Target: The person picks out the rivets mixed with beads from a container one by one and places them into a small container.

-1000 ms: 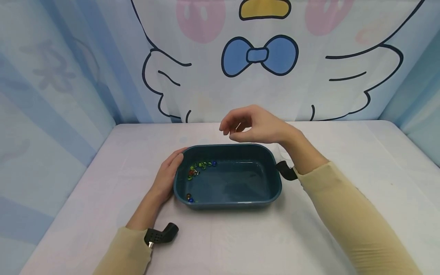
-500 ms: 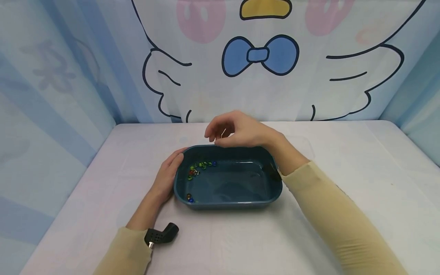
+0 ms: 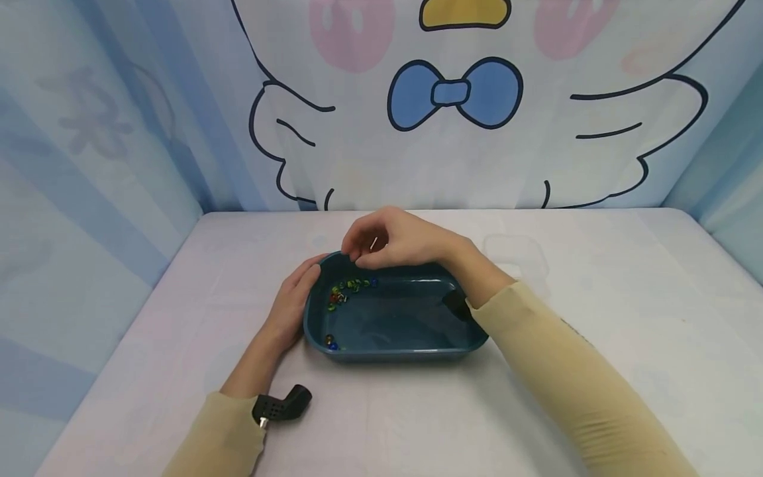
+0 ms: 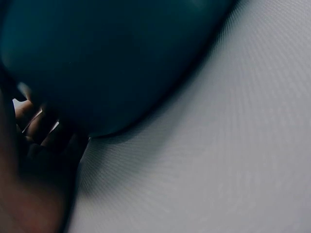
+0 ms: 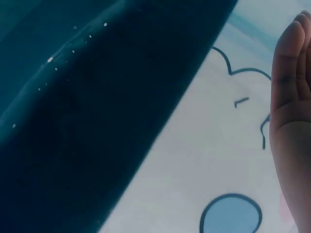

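Note:
A dark teal plastic basin (image 3: 411, 354) stands upright on the table. Inside it, along the left end, lie several small glass marbles (image 3: 352, 285), mostly green, with a few blue and brown ones. My left hand (image 3: 290, 301) holds the basin's left end, thumb at the rim and fingers around the outer wall; in the left wrist view those fingers (image 4: 39, 128) are dark and partly hidden. Above the basin's back left rim hovers my right hand (image 3: 399, 240), its fingers loosely curled toward the thumb, with a gap between them. Nothing shows in its grasp.
A pale cloth covers the table (image 3: 596, 331). Behind the right forearm, a faint clear rounded outline (image 3: 517, 255), perhaps a transparent box, shows on it. A printed curtain (image 3: 453, 152) hangs along the back edge. Each wrist carries a black camera mount (image 3: 283, 405).
My right hand has moved left and lower, from behind the basin to over its back left rim. The left hand, basin and marbles have stayed in place.

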Tool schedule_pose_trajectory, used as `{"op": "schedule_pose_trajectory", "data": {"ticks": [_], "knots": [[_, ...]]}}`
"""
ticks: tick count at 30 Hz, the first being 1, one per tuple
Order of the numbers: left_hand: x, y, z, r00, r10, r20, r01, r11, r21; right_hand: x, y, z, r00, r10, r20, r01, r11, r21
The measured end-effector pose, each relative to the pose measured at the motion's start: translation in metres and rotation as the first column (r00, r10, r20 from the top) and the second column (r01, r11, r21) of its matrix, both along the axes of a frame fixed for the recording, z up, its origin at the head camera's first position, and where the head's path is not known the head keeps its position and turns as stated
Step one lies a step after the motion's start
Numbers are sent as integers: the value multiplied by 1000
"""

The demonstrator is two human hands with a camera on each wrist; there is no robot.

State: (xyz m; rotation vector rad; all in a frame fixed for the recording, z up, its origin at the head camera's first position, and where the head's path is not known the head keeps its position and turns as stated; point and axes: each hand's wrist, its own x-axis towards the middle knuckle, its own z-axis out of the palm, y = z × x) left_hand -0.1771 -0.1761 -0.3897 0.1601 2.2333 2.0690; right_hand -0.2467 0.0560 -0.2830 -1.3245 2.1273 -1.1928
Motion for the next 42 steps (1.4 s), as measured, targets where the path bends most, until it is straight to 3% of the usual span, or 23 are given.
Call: {"op": "schedule_pose_trajectory", "data": {"ticks": [23,42], "knots": [[0,0,1,1000,2,6,-2,1000,-9,-1,-22,-23,999,44,13,-46,990,135],[0,0,1,1000,12,13,-12,1000,-8,-7,-26,-35,996,81,21,-84,954,289]]}}
